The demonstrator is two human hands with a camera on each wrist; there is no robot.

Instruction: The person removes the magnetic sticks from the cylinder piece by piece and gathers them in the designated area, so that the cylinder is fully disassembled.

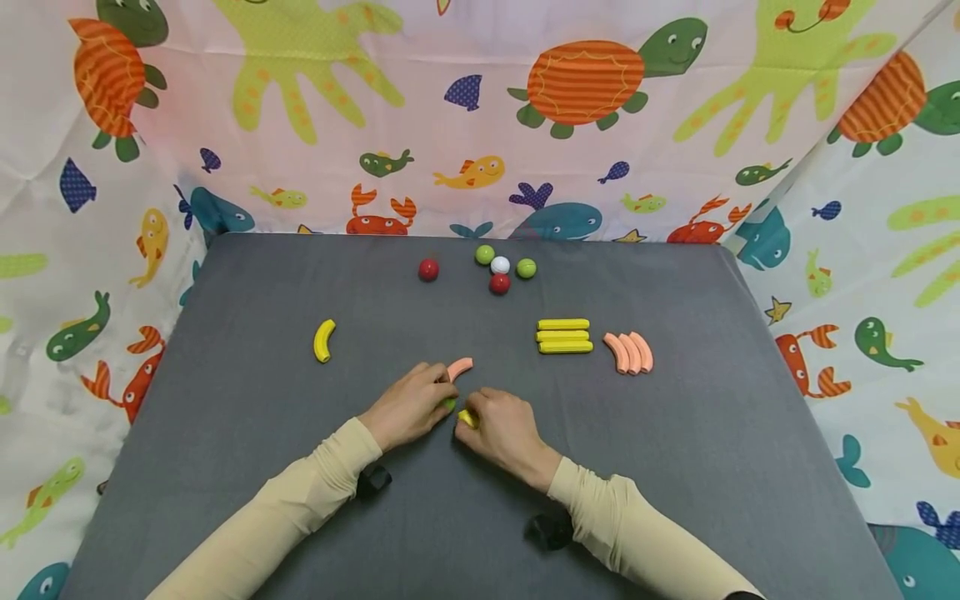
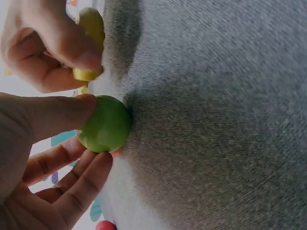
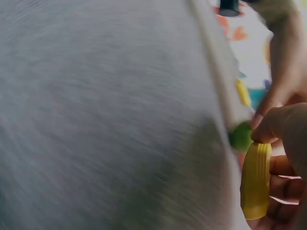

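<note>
My left hand (image 1: 408,407) pinches a green ball (image 2: 105,125) between thumb and fingertips, low over the grey cloth. In the head view most of that ball is hidden by the fingers. A curved pink piece (image 1: 460,367) lies just beyond the left fingertips. Close by on the right, my right hand (image 1: 504,429) grips a short yellow ridged stick (image 3: 255,184), thumb on one side and fingers curled behind it. Only one end of the stick shows in the head view. The two hands face each other with a small gap between.
Several balls, among them a red ball (image 1: 428,269) and a white ball (image 1: 500,265), sit at the table's back. Yellow sticks (image 1: 564,336) and curved pink pieces (image 1: 628,353) lie in groups on the right. A curved yellow piece (image 1: 323,341) lies alone on the left.
</note>
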